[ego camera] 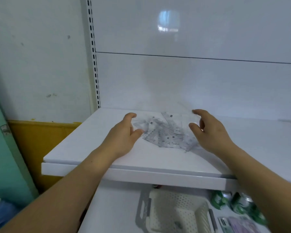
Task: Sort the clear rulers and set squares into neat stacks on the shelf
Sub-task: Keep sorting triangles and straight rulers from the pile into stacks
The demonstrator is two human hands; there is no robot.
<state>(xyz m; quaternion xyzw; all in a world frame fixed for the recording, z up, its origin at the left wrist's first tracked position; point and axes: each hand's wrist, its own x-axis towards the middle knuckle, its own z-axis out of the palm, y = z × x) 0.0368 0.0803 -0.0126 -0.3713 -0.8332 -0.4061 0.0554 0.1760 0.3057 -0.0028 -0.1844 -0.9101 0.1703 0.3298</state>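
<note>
A loose, overlapping heap of clear rulers and set squares [165, 133] lies in the middle of the white shelf [94, 148]. My left hand [124, 135] rests at the heap's left edge, fingers curved and apart, thumb close to the nearest pieces. On the right side of the heap my right hand [210, 130] hovers with its fingers spread and curled, holding nothing. The pieces are transparent with printed scales and small dark holes; single pieces are hard to tell apart.
The shelf's back panel [191, 81] rises right behind the heap. A slotted upright [93, 52] stands at the back left. On the lower shelf are a perforated cream basket [180, 211], green cans [232, 202] and packets [238, 224].
</note>
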